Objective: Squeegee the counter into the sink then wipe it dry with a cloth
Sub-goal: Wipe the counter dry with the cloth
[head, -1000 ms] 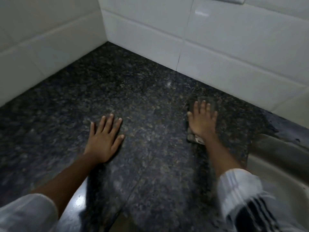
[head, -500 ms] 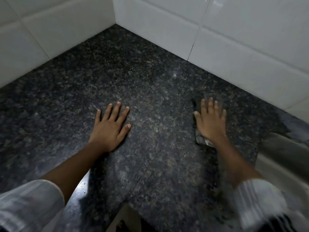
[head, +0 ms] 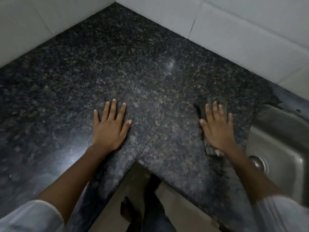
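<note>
Dark granite counter [head: 150, 67] carries both hands. The right hand [head: 217, 129], fingers spread, presses a dark cloth [head: 201, 108] flat beside the sink [head: 277, 144], probably for wiping. The left hand [head: 110, 124] lies spread and empty, probably for support.

White wall tiles [head: 242, 36] run along two sides, meeting at the far corner, dark grout lines between them. Pale floor [head: 117, 198] shows at bottom centre. A bare foot [head: 127, 210] and a dark trouser leg [head: 155, 206] stand on it. White sleeves [head: 28, 216] fill both lower corners, blurred on the right.
</note>
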